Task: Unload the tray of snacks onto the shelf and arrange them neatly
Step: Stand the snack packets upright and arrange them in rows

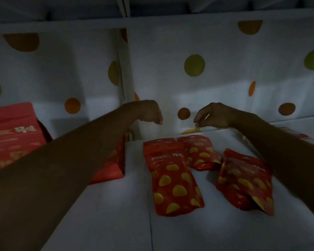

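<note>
Three red snack pouches with yellow shapes lie flat on the white shelf (101,214): a long one (172,178) in the middle, a smaller one (199,151) behind it, and a third (245,180) to the right. My left hand (150,113) hovers above the shelf's back, its fingers curled with nothing in them. My right hand (212,115) is level with it, fingertips pinched on the top of a yellow-marked pouch (190,131) at the back wall. Most of that pouch is hidden in the dim light.
Bigger red pouches (13,134) stand at the left, one partly behind my left forearm. The back wall (225,60) is white with orange and green dots. Something red and shiny (297,135) shows past my right forearm.
</note>
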